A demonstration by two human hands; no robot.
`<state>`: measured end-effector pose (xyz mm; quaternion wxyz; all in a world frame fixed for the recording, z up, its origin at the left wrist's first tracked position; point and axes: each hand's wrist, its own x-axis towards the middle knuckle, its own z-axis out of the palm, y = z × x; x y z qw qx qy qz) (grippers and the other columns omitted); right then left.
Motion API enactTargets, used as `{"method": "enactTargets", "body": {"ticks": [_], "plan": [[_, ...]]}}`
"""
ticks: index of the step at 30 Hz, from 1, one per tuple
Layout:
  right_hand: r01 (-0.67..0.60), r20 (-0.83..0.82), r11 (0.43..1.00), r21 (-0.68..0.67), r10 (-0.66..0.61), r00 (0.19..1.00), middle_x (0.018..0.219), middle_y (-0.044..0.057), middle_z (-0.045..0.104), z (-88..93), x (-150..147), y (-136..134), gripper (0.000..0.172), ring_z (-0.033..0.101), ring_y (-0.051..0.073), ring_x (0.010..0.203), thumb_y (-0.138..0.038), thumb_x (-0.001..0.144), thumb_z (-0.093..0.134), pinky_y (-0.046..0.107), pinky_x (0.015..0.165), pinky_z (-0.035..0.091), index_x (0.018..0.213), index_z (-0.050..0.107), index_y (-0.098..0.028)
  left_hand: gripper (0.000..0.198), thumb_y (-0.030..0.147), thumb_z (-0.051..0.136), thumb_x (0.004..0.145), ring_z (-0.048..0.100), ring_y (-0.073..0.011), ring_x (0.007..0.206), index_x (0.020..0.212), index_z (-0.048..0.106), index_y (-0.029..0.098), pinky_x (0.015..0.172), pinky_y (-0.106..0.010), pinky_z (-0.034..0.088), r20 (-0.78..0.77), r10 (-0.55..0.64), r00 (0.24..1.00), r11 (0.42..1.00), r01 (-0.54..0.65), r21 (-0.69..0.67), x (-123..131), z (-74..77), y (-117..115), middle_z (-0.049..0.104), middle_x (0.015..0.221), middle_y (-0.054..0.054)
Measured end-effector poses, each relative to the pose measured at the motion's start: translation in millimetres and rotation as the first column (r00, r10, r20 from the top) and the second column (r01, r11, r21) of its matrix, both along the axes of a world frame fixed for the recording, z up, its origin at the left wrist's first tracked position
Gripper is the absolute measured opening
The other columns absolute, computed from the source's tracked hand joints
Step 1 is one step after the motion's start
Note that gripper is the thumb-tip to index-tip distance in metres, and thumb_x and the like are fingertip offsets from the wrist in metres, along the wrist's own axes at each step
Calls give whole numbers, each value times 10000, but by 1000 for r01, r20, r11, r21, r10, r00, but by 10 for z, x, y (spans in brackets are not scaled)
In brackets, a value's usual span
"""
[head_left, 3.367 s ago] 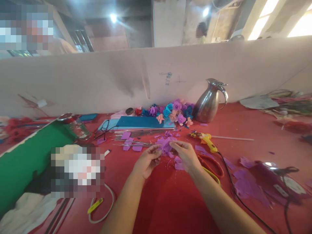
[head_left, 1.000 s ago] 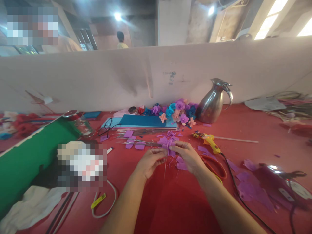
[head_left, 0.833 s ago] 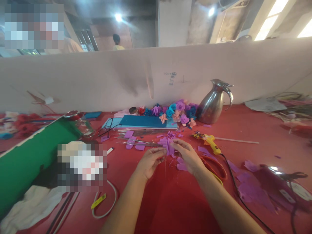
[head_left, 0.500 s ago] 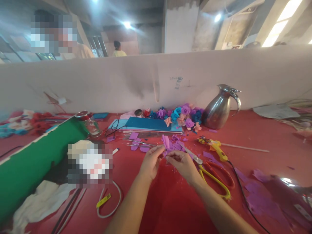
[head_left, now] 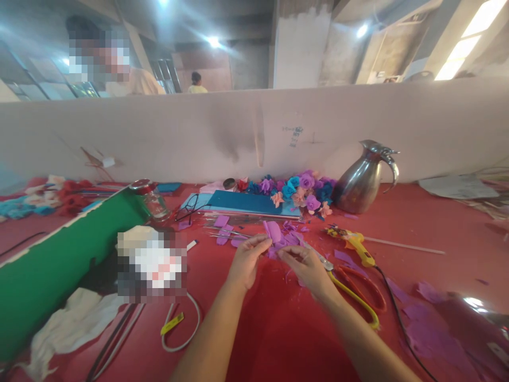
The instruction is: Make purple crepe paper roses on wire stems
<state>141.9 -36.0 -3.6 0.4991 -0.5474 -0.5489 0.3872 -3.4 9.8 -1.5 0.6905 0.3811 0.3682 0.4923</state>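
Note:
My left hand (head_left: pixel 251 260) pinches a purple crepe-paper petal (head_left: pixel 272 231), which stands up above the thumb and fingertips. A little to the right, my right hand (head_left: pixel 304 265) has its thumb and forefinger pressed together. Whatever lies between those fingertips is too small to make out. Loose purple paper pieces (head_left: pixel 292 237) lie on the red table behind both hands. Scissors (head_left: pixel 374 313) with one yellow and one red handle rest beside my right hand, their blades partly hidden by it. Thin wire stems (head_left: pixel 226 234) lie behind my left hand.
A yellow glue gun (head_left: pixel 361 249) with its cord lies at the right. Paper flowers (head_left: pixel 306 193) are heaped beside a metal jug (head_left: pixel 360 180). Blue sheets (head_left: pixel 246 202), eyeglasses (head_left: pixel 192 207) and a glass jar (head_left: pixel 154 204) stand left of them. A green panel (head_left: pixel 79 265) borders the left.
My right hand has drawn slightly away from my left, widening the gap between the fingertips. The petal in my left hand now shows a broader face. The whole view has shifted slightly.

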Motion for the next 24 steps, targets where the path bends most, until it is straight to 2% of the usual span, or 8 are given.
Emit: {"method": "enactTargets", "body": {"ticks": [2, 3, 6, 7, 8, 12, 14, 24], "plan": [[211, 127, 961, 179, -235, 964, 771, 43, 684, 11, 123, 5, 201, 596, 218, 771, -358, 790, 547, 370, 787, 423, 742, 678, -213, 157, 265, 790, 593, 504, -79, 582, 682, 713, 161, 634, -227, 375, 38, 5, 999, 1000, -5, 0, -6, -13, 10, 626, 614, 19], [339, 173, 891, 303, -401, 900, 802, 54, 683, 22, 195, 2, 183, 589, 233, 820, -337, 792, 542, 401, 839, 398, 748, 668, -210, 155, 260, 793, 588, 510, -80, 590, 680, 714, 163, 645, -228, 383, 60, 14, 998, 1000, -13, -5, -8, -20, 16, 630, 618, 15], [590, 129, 547, 594, -788, 601, 939, 90, 654, 68, 355, -32, 148, 547, 275, 971, -269, 788, 540, 463, 910, 332, 881, 632, -199, 153, 243, 803, 562, 527, -89, 623, 664, 716, 171, 684, -233, 401, 106, 38, 994, 999, -36, -18, -6, -24, 30, 649, 644, 4], [612, 96, 470, 635, -835, 542, 975, 99, 639, 83, 363, -51, 170, 538, 281, 996, -255, 792, 536, 464, 904, 332, 932, 613, -197, 153, 241, 805, 553, 531, -93, 629, 657, 716, 172, 691, -237, 405, 111, 42, 993, 999, -40, -18, -2, -18, 31, 654, 649, 0], [596, 96, 452, 664, -842, 531, 987, 101, 631, 93, 342, -70, 181, 537, 280, 1000, -247, 796, 532, 457, 892, 338, 956, 599, -198, 156, 241, 808, 541, 533, -98, 631, 649, 716, 174, 692, -240, 408, 113, 48, 992, 999, -46, -20, 4, -10, 28, 656, 648, -4], [267, 407, 708, 654, -627, 664, 873, 45, 685, 71, 52, -136, 108, 550, 268, 957, -298, 806, 590, 437, 886, 303, 892, 635, -251, 181, 233, 822, 498, 533, -105, 611, 628, 712, 171, 682, -250, 407, 130, 83, 988, 996, -78, -40, 43, 25, 0, 659, 634, -8], [154, 518, 773, 616, -545, 660, 843, 29, 716, 26, -96, -153, 140, 558, 266, 956, -309, 806, 624, 449, 920, 248, 937, 654, -272, 181, 222, 823, 501, 528, -97, 605, 631, 711, 166, 682, -246, 399, 142, 92, 985, 995, -87, -41, 61, 28, -15, 654, 627, 0], [87, 505, 832, 549, -412, 759, 813, -2, 739, -37, -130, -162, 184, 614, 193, 813, -205, 860, 547, 420, 940, 207, 877, 707, -293, 229, 234, 857, 457, 513, -81, 607, 577, 675, 161, 683, -232, 406, 181, 73, 981, 997, -67, -41, 54, -19, -11, 602, 592, 26]]}}
